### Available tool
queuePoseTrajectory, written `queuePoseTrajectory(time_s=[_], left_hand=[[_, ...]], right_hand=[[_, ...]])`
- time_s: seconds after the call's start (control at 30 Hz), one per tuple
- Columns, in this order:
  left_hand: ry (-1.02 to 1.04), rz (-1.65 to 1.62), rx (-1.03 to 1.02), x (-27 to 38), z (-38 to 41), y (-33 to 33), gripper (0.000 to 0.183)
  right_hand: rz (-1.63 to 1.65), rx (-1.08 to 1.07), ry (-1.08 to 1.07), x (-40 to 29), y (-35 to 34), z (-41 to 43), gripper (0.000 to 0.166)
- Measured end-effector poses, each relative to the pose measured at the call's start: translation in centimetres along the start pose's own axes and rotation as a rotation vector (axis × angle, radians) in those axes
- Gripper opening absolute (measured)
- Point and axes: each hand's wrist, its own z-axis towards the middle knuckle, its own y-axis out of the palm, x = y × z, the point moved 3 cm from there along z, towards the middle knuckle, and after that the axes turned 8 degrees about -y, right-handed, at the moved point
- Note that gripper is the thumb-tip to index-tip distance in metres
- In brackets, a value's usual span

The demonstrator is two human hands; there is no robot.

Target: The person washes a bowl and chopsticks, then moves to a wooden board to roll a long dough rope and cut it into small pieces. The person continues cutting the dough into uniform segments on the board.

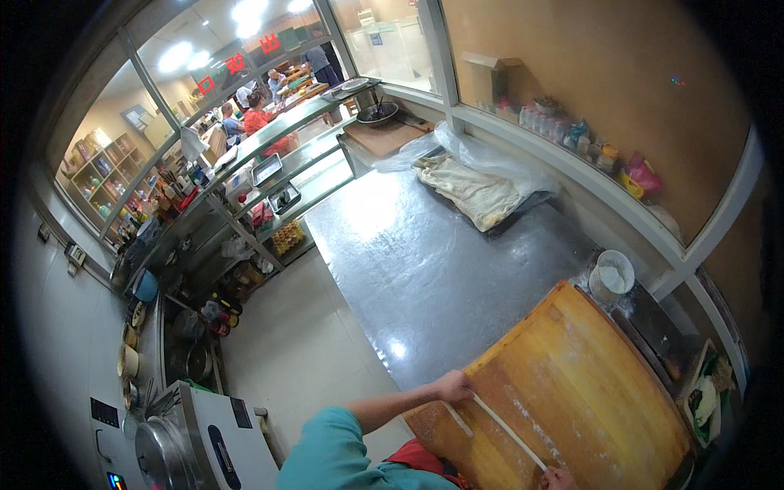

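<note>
My left hand [454, 386] is closed around the upper end of a long, thin strip of dough [509, 430]. The strip runs nearly straight to my right hand [557, 478], which holds its other end at the bottom of the view and is partly cut off there. Beneath both hands is a wooden board [603, 367] dusted with flour. A shorter dough strip [458, 419] lies on the board beside my left hand, near the board's edge.
The board rests on a metal worktable [429, 282]. A white tub of flour [611, 274] stands at the board's far corner. Farther off, a cloth [474, 190] lies on a tray beside plastic sheeting [490, 156]. Lower left are a steel pot [162, 453] and a white appliance [229, 429].
</note>
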Motion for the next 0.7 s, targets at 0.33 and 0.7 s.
queuePoseTrajectory(time_s=[0.33,0.7], left_hand=[[0.196,0.472,0.064,10.7,-1.9,7.2,0.047],[0.389,0.12,-0.205,20.5,-5.6,21.4,0.044]], right_hand=[[0.285,-0.159,0.036,2.8,0.7,-1.5,0.03],[0.734,0.003,0.017,8.2,0.3,-2.1,0.008]])
